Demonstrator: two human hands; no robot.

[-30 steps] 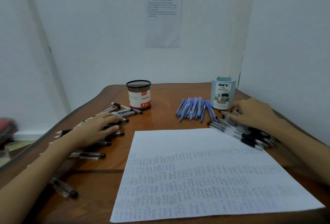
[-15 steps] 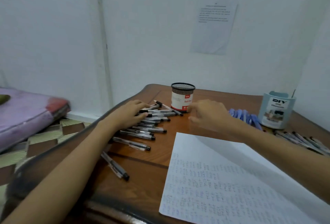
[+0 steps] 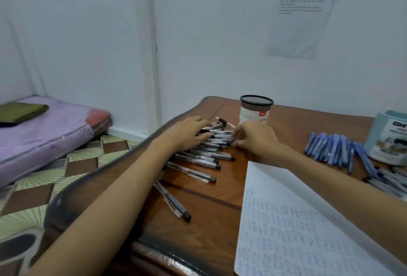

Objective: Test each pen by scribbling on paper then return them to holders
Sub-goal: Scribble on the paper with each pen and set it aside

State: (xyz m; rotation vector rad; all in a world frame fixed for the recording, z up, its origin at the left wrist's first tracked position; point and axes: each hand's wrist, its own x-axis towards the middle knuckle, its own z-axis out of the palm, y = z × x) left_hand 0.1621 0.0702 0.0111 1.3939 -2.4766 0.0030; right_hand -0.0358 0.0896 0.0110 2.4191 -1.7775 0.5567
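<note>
A pile of clear black-capped pens (image 3: 204, 156) lies on the left part of the wooden table (image 3: 211, 220). My left hand (image 3: 187, 132) rests flat on the pile's far end, fingers spread. My right hand (image 3: 255, 137) touches the pile's right ends with its fingertips curled; I cannot tell if it grips a pen. A black mesh holder (image 3: 255, 108) stands just behind my hands. A pale blue holder (image 3: 387, 137) stands at the right edge, with blue pens (image 3: 334, 152) lying beside it. The scribbled white paper (image 3: 297, 227) lies at front right.
More black-capped pens (image 3: 392, 178) lie at the far right near the blue holder. One pen (image 3: 174, 203) lies apart near the table's left edge. Left of the table is a tiled floor (image 3: 66, 170) with a purple mattress (image 3: 44, 130). White walls stand close behind.
The view has swung left. My right hand left the right-side pens, crossed the table and now touches the left pile. My left hand stayed on that pile.
</note>
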